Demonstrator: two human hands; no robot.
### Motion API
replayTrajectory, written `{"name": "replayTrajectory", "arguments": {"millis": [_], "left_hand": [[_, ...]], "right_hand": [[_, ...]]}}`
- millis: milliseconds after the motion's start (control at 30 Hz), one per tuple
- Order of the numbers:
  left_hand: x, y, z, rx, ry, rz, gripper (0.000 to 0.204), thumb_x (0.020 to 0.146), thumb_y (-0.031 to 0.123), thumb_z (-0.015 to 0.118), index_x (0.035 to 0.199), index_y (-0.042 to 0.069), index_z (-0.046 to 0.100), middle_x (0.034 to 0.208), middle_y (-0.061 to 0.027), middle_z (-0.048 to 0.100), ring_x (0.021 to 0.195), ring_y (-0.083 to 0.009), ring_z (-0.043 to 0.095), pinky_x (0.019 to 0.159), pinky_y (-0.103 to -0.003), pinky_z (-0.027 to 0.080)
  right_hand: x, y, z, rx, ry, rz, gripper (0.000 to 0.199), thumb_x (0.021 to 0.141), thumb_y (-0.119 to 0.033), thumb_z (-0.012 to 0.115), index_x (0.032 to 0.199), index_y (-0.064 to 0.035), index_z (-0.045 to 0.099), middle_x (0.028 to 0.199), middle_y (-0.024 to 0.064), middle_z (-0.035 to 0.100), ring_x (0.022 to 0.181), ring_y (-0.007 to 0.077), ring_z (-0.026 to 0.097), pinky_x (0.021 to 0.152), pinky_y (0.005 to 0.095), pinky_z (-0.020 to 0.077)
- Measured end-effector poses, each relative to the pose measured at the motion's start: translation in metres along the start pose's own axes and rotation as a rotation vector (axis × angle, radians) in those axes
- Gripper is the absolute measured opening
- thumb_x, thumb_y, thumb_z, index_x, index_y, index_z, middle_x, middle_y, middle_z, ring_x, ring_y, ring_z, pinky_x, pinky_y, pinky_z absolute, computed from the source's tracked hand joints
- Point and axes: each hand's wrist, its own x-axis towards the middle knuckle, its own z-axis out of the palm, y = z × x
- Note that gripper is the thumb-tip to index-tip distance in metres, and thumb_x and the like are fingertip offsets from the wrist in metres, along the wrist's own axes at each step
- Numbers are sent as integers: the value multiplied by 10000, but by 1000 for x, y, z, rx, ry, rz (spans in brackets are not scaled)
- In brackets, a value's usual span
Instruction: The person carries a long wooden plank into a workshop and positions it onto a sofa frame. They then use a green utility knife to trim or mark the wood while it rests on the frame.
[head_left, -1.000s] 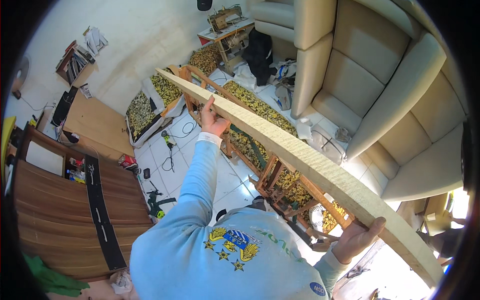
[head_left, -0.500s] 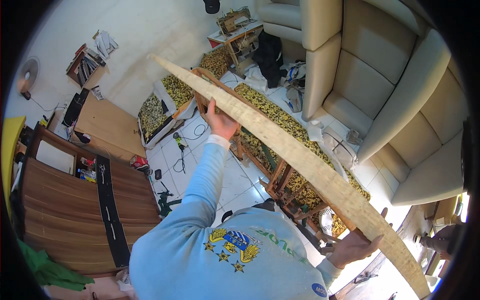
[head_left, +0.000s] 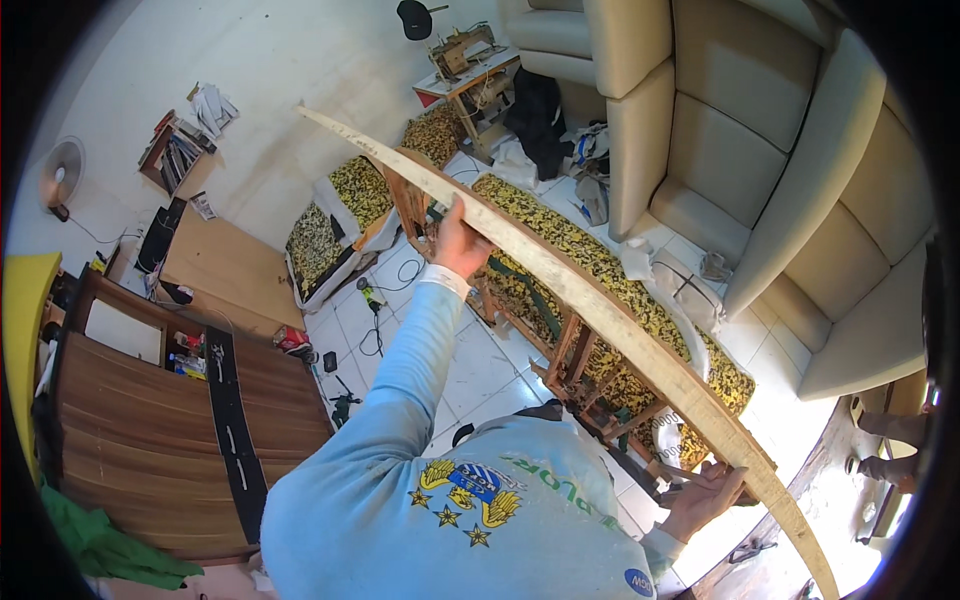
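Note:
A long pale wooden board [head_left: 610,318], tapered toward its far end, slants from the upper left down to the lower right in front of me. My left hand [head_left: 462,243] is closed on its near edge, toward the far end. Farther down the board, my right hand [head_left: 700,500] grips the same edge, with the thumb against the wood and the other fingers partly hidden. Below and partly behind the board stands a brown wooden frame [head_left: 572,355] with crosspieces. I cannot tell whether the board touches it.
A yellow-and-black patterned cushion [head_left: 535,228] lies beyond the frame. Beige padded seats [head_left: 735,130] fill the right side. A sewing machine [head_left: 462,50] stands at the back. A brown cabinet [head_left: 140,420] is at left; a corded power tool [head_left: 370,295] lies on the tiles.
The board has tilted, so its broad face looks narrower, and its near end has shifted left. My right hand has moved slightly left. Both hands keep their hold.

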Motion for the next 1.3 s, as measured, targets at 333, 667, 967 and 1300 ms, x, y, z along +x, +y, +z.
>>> {"name": "replayTrajectory", "arguments": {"millis": [333, 667, 967, 1300], "left_hand": [[-14, -113, 13, 131, -46, -336, 418, 942, 368, 594, 1223, 70, 508, 1165, -144, 581, 1098, -304, 592, 936, -496, 527], [-74, -244, 40, 86, -73, -658, 379, 924, 315, 627, 1194, 67, 535, 1121, -125, 647, 993, -263, 671, 865, -424, 584], [-125, -362, 69, 147, -154, -830, 430, 913, 341, 643, 1251, 91, 552, 1214, -99, 630, 1094, -244, 630, 975, -417, 504], [-144, -416, 81, 549, -39, -926, 503, 778, 512, 725, 1094, 132, 629, 1022, -30, 657, 869, -133, 628, 701, -285, 500]], "right_hand": [[82, -14, -129, -195, 49, 35, 531, 986, -438, 497, 1276, 7, 476, 1072, 127, 570, 1017, 196, 571, 918, 335, 478], [101, -57, -147, -207, 299, -222, 829, 967, -508, 467, 1483, 37, 114, 1493, 261, 235, 1395, 367, 277, 1166, 479, 289], [129, -66, -198, -328, 355, -111, 784, 933, -403, 581, 1432, 77, 214, 1408, 289, 306, 1299, 392, 419, 1086, 475, 422], [174, -81, -268, -343, 410, 15, 736, 862, -402, 702, 1304, 124, 438, 1275, 268, 517, 1132, 354, 574, 925, 394, 523]]}}
